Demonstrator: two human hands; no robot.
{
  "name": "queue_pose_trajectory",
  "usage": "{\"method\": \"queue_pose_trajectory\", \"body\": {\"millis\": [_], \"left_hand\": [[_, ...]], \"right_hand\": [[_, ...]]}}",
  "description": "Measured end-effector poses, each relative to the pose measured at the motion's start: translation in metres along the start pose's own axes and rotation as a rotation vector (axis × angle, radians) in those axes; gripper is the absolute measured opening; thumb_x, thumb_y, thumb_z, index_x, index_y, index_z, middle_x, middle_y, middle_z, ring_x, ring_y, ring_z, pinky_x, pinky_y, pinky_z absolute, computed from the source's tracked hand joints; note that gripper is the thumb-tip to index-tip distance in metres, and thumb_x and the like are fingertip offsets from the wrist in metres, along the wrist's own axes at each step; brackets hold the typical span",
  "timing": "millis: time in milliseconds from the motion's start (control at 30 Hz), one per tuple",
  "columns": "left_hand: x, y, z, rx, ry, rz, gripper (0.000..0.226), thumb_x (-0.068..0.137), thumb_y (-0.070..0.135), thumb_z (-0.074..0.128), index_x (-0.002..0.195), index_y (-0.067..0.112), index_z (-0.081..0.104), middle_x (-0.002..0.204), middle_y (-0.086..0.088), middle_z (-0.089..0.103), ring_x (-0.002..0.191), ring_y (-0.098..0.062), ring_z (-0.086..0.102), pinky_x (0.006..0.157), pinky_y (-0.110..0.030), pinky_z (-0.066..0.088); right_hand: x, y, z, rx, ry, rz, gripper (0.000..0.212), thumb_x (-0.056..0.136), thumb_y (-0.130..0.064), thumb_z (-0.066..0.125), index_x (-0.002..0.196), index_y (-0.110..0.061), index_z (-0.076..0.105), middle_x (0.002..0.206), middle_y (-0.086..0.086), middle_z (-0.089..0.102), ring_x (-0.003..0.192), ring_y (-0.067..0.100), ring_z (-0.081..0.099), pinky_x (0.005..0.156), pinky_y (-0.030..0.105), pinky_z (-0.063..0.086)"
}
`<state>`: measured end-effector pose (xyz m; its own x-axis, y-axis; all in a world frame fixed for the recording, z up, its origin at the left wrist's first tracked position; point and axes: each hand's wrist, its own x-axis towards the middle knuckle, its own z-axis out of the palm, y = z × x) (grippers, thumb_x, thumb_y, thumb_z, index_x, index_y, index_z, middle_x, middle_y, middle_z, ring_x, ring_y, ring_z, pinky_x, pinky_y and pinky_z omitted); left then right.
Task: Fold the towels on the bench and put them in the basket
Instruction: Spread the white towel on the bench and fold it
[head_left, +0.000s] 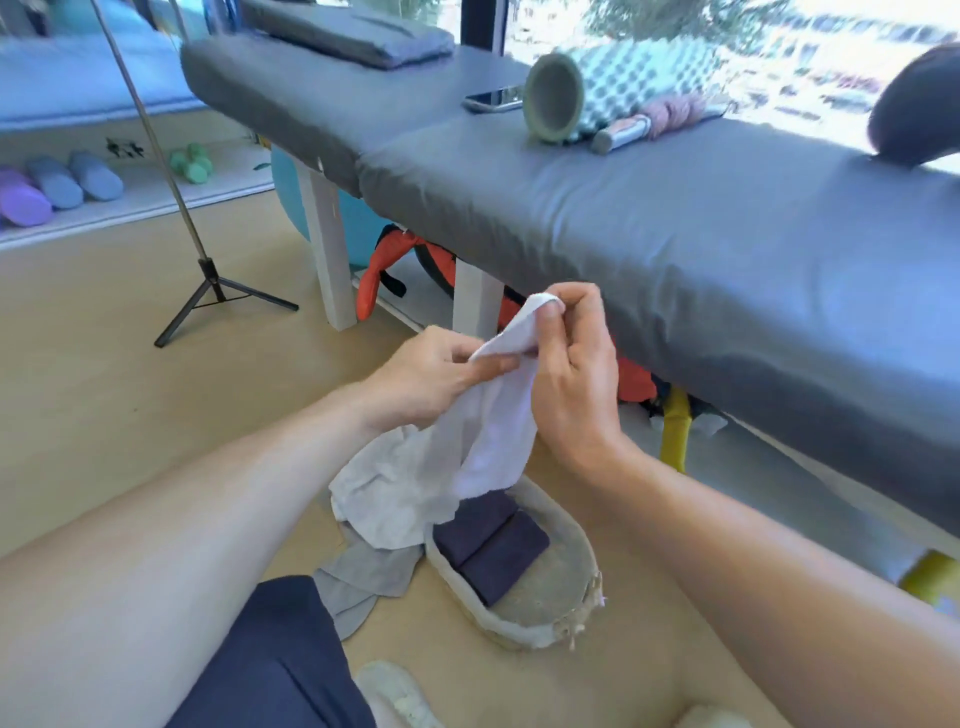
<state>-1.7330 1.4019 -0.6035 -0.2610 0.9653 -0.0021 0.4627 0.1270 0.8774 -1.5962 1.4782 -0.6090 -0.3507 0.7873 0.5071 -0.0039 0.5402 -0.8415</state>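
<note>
Holding a white towel (467, 457) up in front of the bench (649, 223), both hands pinch its top edge. Left hand (431, 374) grips the edge just left of centre, fingers curled, thumb pressing cloth against the index finger. Right hand (576, 374) sits just right of it, slightly farther and higher, fingertips clamped on the towel's upper corner. Hands are close together, almost touching, towel edge stretched short between them. Rest of the towel hangs down crumpled below the hands, its lower part draping over the far left rim of the basket (524, 618) on the floor. Basket sits near, under the hands, between the person and the bench; two folded dark towels (493, 551) lie side by side inside it, at the far left end. A grey towel (363, 577) lies unfolded on the floor just left of the basket, partly under the white one. On the bench top, far side: a folded grey towel (353, 31) at far left, a phone (493, 98), a foam roller (556, 96) right of the phone. Tripod (213, 291) stands on the floor at left.
</note>
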Motion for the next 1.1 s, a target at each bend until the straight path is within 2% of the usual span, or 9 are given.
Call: {"method": "queue_pose_trajectory", "body": {"millis": [67, 167, 267, 400, 633, 767, 867, 1000, 1100], "left_hand": [[-0.002, 0.021, 0.009, -0.055, 0.026, 0.042, 0.051, 0.095, 0.061, 0.053, 0.087, 0.017, 0.078, 0.087, -0.015, 0.074, 0.07, -0.026, 0.062, 0.07, -0.034, 0.043], [-0.001, 0.052, 0.03, -0.045, 0.077, 0.136, 0.041, 0.103, 0.039, 0.051, 0.086, 0.006, 0.07, 0.072, -0.003, 0.065, 0.066, -0.012, 0.054, 0.066, -0.028, 0.039], [0.005, 0.075, 0.051, 0.048, 0.131, 0.197, 0.019, 0.087, 0.005, 0.049, 0.068, 0.002, 0.054, 0.058, -0.001, 0.05, 0.054, -0.011, 0.041, 0.054, -0.028, 0.032], [0.019, 0.09, 0.076, 0.153, 0.098, 0.267, 0.019, 0.07, 0.0, 0.041, 0.06, 0.013, 0.052, 0.056, -0.003, 0.052, 0.055, -0.014, 0.041, 0.053, -0.029, 0.031], [0.036, 0.109, 0.104, 0.285, 0.037, 0.271, 0.027, 0.07, 0.002, 0.044, 0.061, 0.024, 0.057, 0.06, 0.007, 0.064, 0.061, -0.015, 0.054, 0.053, -0.029, 0.036], [0.043, 0.115, 0.093, 0.411, -0.019, 0.24, 0.026, 0.064, 0.007, 0.038, 0.064, 0.024, 0.058, 0.062, 0.005, 0.063, 0.068, -0.024, 0.06, 0.056, -0.031, 0.038], [0.053, 0.12, 0.078, 0.535, -0.024, 0.226, 0.025, 0.062, 0.009, 0.038, 0.065, 0.026, 0.056, 0.065, 0.004, 0.061, 0.072, -0.028, 0.06, 0.057, -0.033, 0.038], [0.079, 0.136, 0.053, 0.578, 0.075, 0.249, 0.031, 0.076, 0.006, 0.049, 0.066, 0.032, 0.063, 0.075, 0.01, 0.066, 0.079, -0.022, 0.061, 0.062, -0.033, 0.047], [0.103, 0.152, 0.039, 0.568, 0.162, 0.26, 0.034, 0.081, 0.006, 0.054, 0.081, 0.037, 0.068, 0.089, 0.011, 0.069, 0.086, -0.019, 0.063, 0.072, -0.037, 0.054]], "right_hand": [[0.006, -0.023, -0.027, 0.012, 0.057, -0.009, 0.014, 0.104, -0.026, 0.041, 0.094, -0.025, 0.05, 0.08, -0.021, 0.056, 0.079, 0.008, 0.055, 0.078, 0.042, 0.053], [0.017, -0.053, -0.069, 0.075, 0.182, 0.05, 0.016, 0.1, -0.033, 0.041, 0.086, -0.029, 0.049, 0.082, -0.011, 0.056, 0.079, 0.013, 0.055, 0.081, 0.056, 0.053], [0.025, -0.082, -0.116, 0.079, 0.287, 0.046, 0.018, 0.101, -0.031, 0.041, 0.085, -0.029, 0.049, 0.08, -0.009, 0.053, 0.076, 0.011, 0.052, 0.079, 0.052, 0.053], [0.03, -0.109, -0.181, 0.111, 0.419, 0.051, 0.021, 0.107, -0.024, 0.042, 0.087, -0.024, 0.05, 0.065, -0.014, 0.051, 0.059, 0.004, 0.048, 0.058, 0.026, 0.045], [0.03, -0.152, -0.315, -0.277, 0.651, -0.05, 0.012, 0.103, -0.03, 0.051, 0.096, -0.023, 0.057, 0.066, -0.011, 0.046, 0.049, -0.005, 0.044, 0.051, 0.012, 0.035], [0.036, -0.161, -0.398, -0.652, 0.671, -0.026, 0.018, 0.1, -0.034, 0.051, 0.105, -0.023, 0.064, 0.082, -0.005, 0.06, 0.071, 0.001, 0.054, 0.069, 0.024, 0.039], [0.046, -0.151, -0.453, -0.877, 0.567, 0.23, 0.018, 0.1, -0.037, 0.05, 0.105, -0.026, 0.063, 0.1, 0.001, 0.06, 0.093, 0.022, 0.053, 0.079, 0.034, 0.039], [0.049, -0.123, -0.492, -1.128, 0.496, 0.508, 0.014, 0.102, -0.039, 0.045, 0.102, -0.031, 0.056, 0.1, 0.005, 0.053, 0.09, 0.028, 0.048, 0.079, 0.039, 0.037], [0.054, -0.097, -0.5, -1.11, 0.482, 0.532, 0.009, 0.101, -0.024, 0.051, 0.099, -0.019, 0.058, 0.095, 0.012, 0.056, 0.084, 0.028, 0.049, 0.071, 0.034, 0.035]]}}
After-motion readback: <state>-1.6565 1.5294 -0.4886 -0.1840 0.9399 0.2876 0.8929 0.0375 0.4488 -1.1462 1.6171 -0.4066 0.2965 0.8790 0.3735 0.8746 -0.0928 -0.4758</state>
